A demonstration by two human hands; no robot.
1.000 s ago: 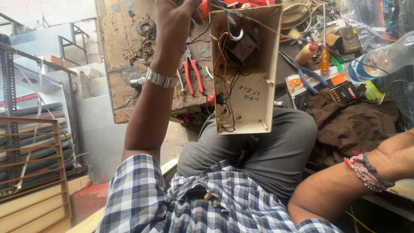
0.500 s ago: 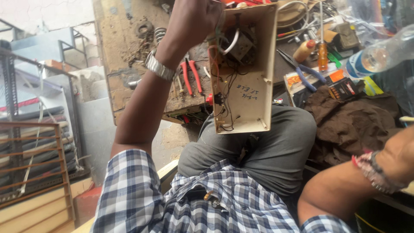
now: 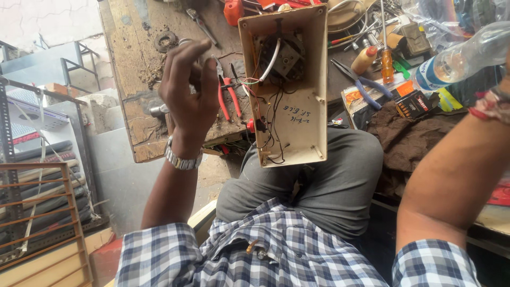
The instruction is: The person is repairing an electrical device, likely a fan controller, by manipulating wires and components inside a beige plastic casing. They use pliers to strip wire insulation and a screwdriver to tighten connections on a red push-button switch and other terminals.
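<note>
An open beige plastic box (image 3: 305, 114) rests on my knee against the workbench edge, its inside facing me with thin wires, a white cable and a dark part (image 3: 279, 56). My left hand (image 3: 188, 93), a metal watch (image 3: 180, 158) on its wrist, is raised to the left of the box and does not touch it. Its fingers are bunched together, with a small grey bit at the tips; whether they hold it is unclear. My right forearm (image 3: 451, 170) crosses the right side, a red bracelet (image 3: 491, 103) on the wrist. The right hand itself is out of frame.
On the worn wooden workbench (image 3: 133, 64) lie red-handled pliers (image 3: 227, 95), blue-handled pliers (image 3: 361, 87), an orange screwdriver (image 3: 387, 64), a small glue bottle (image 3: 365, 58) and a clear plastic bottle (image 3: 462, 56). A brown cloth (image 3: 409, 138) lies to the right. Metal racks (image 3: 37, 202) stand at left.
My left hand has come away from the top of the box, moving left and down. My right arm has swung up, so its hand has left the frame.
</note>
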